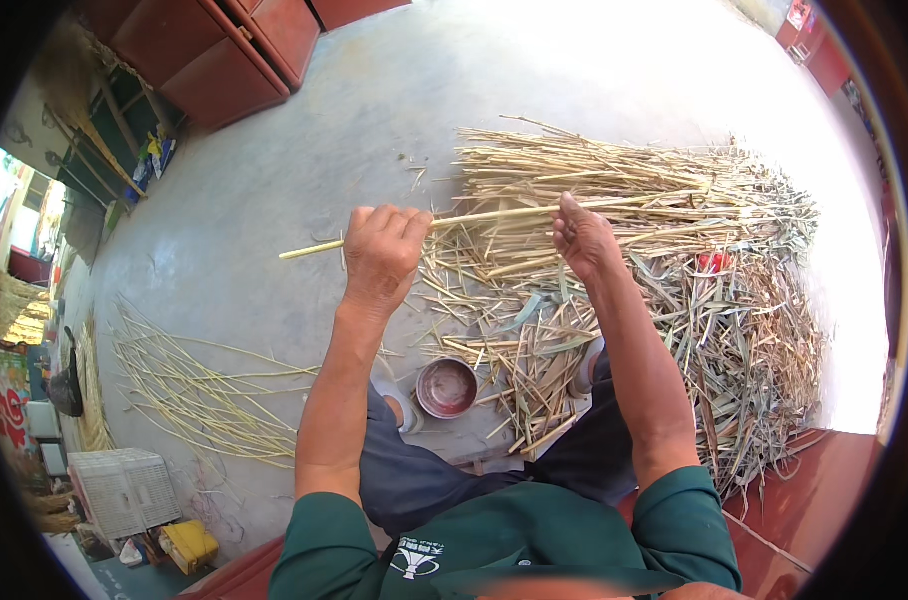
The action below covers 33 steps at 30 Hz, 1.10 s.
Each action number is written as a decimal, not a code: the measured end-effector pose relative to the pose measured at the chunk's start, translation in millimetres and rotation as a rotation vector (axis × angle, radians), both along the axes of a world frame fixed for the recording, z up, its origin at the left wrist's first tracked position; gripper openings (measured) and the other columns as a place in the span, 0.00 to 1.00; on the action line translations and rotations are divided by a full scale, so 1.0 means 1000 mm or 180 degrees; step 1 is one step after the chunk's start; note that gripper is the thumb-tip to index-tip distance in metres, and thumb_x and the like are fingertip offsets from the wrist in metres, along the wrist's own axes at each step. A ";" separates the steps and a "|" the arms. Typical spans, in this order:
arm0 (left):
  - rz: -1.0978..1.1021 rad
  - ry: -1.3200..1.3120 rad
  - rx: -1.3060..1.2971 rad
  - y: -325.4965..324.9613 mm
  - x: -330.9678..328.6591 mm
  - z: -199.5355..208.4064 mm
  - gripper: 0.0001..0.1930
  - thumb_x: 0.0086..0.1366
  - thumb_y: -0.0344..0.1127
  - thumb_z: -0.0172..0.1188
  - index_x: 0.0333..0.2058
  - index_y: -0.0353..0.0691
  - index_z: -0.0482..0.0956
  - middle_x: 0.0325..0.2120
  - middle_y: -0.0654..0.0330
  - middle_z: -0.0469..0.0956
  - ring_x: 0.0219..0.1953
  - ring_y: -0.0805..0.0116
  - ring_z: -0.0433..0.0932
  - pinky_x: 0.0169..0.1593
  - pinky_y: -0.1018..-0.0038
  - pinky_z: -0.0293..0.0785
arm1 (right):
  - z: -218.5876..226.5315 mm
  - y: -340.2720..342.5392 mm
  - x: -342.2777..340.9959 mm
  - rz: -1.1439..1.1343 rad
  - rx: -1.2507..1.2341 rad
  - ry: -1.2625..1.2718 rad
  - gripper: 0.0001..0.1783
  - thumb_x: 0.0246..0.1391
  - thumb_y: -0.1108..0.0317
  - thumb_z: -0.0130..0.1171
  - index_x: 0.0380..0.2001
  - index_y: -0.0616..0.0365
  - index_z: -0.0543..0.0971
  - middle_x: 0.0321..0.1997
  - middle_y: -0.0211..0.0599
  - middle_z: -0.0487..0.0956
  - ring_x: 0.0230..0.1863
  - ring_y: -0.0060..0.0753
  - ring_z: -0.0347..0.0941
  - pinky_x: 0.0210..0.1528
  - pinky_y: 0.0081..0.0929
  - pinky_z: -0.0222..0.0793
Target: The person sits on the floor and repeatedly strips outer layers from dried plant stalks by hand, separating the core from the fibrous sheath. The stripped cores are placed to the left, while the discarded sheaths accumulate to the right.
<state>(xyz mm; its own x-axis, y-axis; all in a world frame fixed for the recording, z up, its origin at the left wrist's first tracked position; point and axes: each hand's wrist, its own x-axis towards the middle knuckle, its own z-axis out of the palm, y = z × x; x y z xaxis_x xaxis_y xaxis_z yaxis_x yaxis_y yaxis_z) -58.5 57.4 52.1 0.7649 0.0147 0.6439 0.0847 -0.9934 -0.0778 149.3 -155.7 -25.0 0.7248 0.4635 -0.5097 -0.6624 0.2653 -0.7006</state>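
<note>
A long pale reed stalk (pixel 494 215) stretches nearly level between my two hands, its left end poking out past my fist. My left hand (pixel 382 250) is closed round it, knuckles up. On the other side my right hand (pixel 584 238) pinches the stalk between thumb and fingers, the remaining fingers curled. Behind and to the right of that hand lies a thick heap of uncut reed stalks (pixel 534 165), leafy at the far end. Stripped leaves and husks (pixel 744 350) are piled beside my right forearm.
Between my feet stands a small round bowl (pixel 446 388). Thin peeled stalks (pixel 214 390) lie spread on the floor at left. A white wire basket (pixel 124 490) and a yellow box (pixel 188 545) sit at lower left. Red-brown cabinets (pixel 199 60) stand at the far left.
</note>
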 end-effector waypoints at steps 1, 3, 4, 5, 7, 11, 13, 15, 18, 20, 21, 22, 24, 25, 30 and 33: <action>-0.0067 -0.0048 0.0066 -0.001 0.001 0.001 0.11 0.52 0.31 0.73 0.35 0.45 0.82 0.31 0.68 0.84 0.35 0.71 0.80 0.41 0.68 0.67 | 0.001 -0.001 0.001 -0.0013 -0.0031 0.0021 0.12 0.61 0.62 0.68 0.36 0.57 0.78 0.30 0.29 0.81 0.27 0.18 0.76 0.24 0.16 0.77; -0.0170 -0.0145 0.0059 -0.002 0.001 0.003 0.11 0.51 0.31 0.73 0.34 0.45 0.82 0.30 0.69 0.84 0.34 0.71 0.80 0.40 0.69 0.67 | 0.000 -0.003 0.004 -0.0004 -0.0101 0.0051 0.12 0.60 0.61 0.69 0.35 0.56 0.78 0.29 0.29 0.81 0.26 0.17 0.76 0.24 0.15 0.76; -0.0239 -0.0221 -0.0060 -0.003 0.002 0.004 0.11 0.51 0.31 0.73 0.34 0.45 0.82 0.30 0.69 0.83 0.34 0.71 0.80 0.40 0.69 0.67 | -0.001 -0.003 0.005 0.0020 -0.0141 0.0063 0.13 0.59 0.60 0.70 0.35 0.55 0.79 0.29 0.29 0.81 0.25 0.16 0.76 0.23 0.14 0.76; -0.0329 -0.0271 -0.0204 -0.005 0.003 0.006 0.11 0.51 0.30 0.74 0.34 0.45 0.83 0.29 0.69 0.83 0.33 0.71 0.80 0.40 0.69 0.66 | -0.002 -0.004 0.006 0.0033 -0.0173 0.0070 0.13 0.59 0.59 0.70 0.34 0.54 0.79 0.28 0.28 0.81 0.25 0.16 0.75 0.23 0.13 0.75; -0.0507 -0.0441 -0.0494 -0.009 0.004 0.009 0.11 0.50 0.30 0.74 0.33 0.45 0.83 0.29 0.69 0.83 0.31 0.70 0.79 0.39 0.70 0.67 | -0.005 -0.005 0.008 0.0083 -0.0259 0.0141 0.13 0.60 0.59 0.69 0.34 0.54 0.78 0.29 0.29 0.81 0.24 0.15 0.74 0.22 0.12 0.74; -0.0436 -0.0921 -0.2369 -0.019 0.000 0.023 0.11 0.52 0.32 0.76 0.33 0.45 0.84 0.27 0.68 0.83 0.29 0.70 0.78 0.36 0.71 0.69 | -0.010 -0.004 0.010 0.0110 -0.0288 0.0237 0.12 0.61 0.59 0.68 0.35 0.54 0.78 0.29 0.29 0.81 0.24 0.15 0.74 0.23 0.14 0.75; -0.0270 -0.1096 -0.3799 -0.019 -0.006 0.033 0.12 0.53 0.35 0.76 0.36 0.44 0.85 0.26 0.65 0.83 0.27 0.69 0.77 0.34 0.71 0.72 | -0.010 -0.002 0.009 0.0042 -0.0325 0.0042 0.12 0.61 0.59 0.68 0.35 0.55 0.78 0.29 0.29 0.81 0.24 0.15 0.75 0.24 0.15 0.76; -0.0320 -0.0717 -0.2761 -0.018 -0.006 0.039 0.12 0.54 0.35 0.76 0.36 0.42 0.85 0.26 0.63 0.84 0.28 0.67 0.77 0.35 0.71 0.71 | -0.008 0.000 0.007 0.0001 -0.0236 -0.0089 0.13 0.61 0.60 0.68 0.36 0.55 0.77 0.31 0.29 0.81 0.26 0.17 0.76 0.27 0.16 0.78; -0.0806 0.0215 -0.1443 -0.024 0.008 0.029 0.11 0.57 0.39 0.72 0.34 0.40 0.83 0.32 0.61 0.84 0.34 0.64 0.79 0.38 0.69 0.70 | -0.004 0.008 -0.001 -0.0018 0.0020 -0.0192 0.13 0.61 0.60 0.69 0.36 0.56 0.77 0.32 0.30 0.81 0.28 0.18 0.77 0.28 0.16 0.78; -0.0930 0.0221 -0.0742 -0.039 0.022 0.012 0.10 0.57 0.38 0.70 0.34 0.41 0.82 0.35 0.62 0.83 0.38 0.65 0.79 0.40 0.68 0.69 | 0.000 0.015 -0.007 0.0026 0.0054 -0.0336 0.14 0.61 0.59 0.69 0.38 0.56 0.77 0.34 0.30 0.81 0.31 0.20 0.78 0.31 0.17 0.78; -0.0921 0.0163 -0.0518 -0.044 0.027 0.004 0.10 0.56 0.38 0.69 0.34 0.42 0.82 0.37 0.63 0.83 0.40 0.66 0.78 0.40 0.68 0.69 | 0.001 0.020 -0.010 0.0012 0.0075 -0.0385 0.14 0.60 0.59 0.69 0.39 0.56 0.77 0.35 0.30 0.81 0.32 0.20 0.78 0.32 0.18 0.78; -0.0929 0.0104 -0.0294 -0.047 0.031 -0.002 0.09 0.55 0.37 0.68 0.34 0.43 0.82 0.38 0.64 0.82 0.41 0.66 0.78 0.41 0.68 0.68 | 0.003 0.024 -0.013 -0.0020 0.0095 -0.0436 0.15 0.60 0.59 0.69 0.39 0.56 0.77 0.35 0.30 0.81 0.33 0.21 0.78 0.33 0.18 0.78; -0.0692 -0.0138 -0.0215 -0.050 0.034 -0.010 0.11 0.54 0.35 0.70 0.37 0.45 0.84 0.37 0.66 0.84 0.41 0.68 0.80 0.43 0.68 0.68 | 0.005 0.030 -0.021 0.0012 0.0234 -0.0538 0.17 0.61 0.59 0.68 0.38 0.60 0.76 0.34 0.34 0.83 0.33 0.21 0.79 0.34 0.17 0.79; -0.0585 -0.0279 -0.0153 -0.050 0.037 -0.012 0.11 0.54 0.36 0.70 0.37 0.45 0.84 0.37 0.66 0.84 0.41 0.68 0.80 0.43 0.68 0.68 | 0.006 0.034 -0.026 0.0058 0.0198 -0.0579 0.17 0.61 0.59 0.68 0.39 0.60 0.76 0.34 0.34 0.83 0.33 0.21 0.79 0.34 0.18 0.79; -0.0282 0.0076 -0.0294 -0.034 0.042 -0.016 0.08 0.57 0.38 0.70 0.35 0.46 0.83 0.28 0.69 0.82 0.31 0.69 0.78 0.40 0.68 0.64 | 0.005 0.041 -0.048 0.0530 0.0401 -0.0553 0.15 0.63 0.60 0.66 0.41 0.63 0.78 0.35 0.34 0.83 0.33 0.21 0.79 0.34 0.18 0.78; -0.0244 0.0267 -0.0502 -0.015 0.035 -0.011 0.05 0.57 0.38 0.70 0.30 0.46 0.84 0.24 0.68 0.81 0.28 0.68 0.76 0.39 0.67 0.63 | 0.007 0.034 -0.036 0.0582 0.0331 -0.0417 0.15 0.63 0.61 0.66 0.42 0.63 0.78 0.36 0.34 0.83 0.36 0.23 0.81 0.36 0.18 0.79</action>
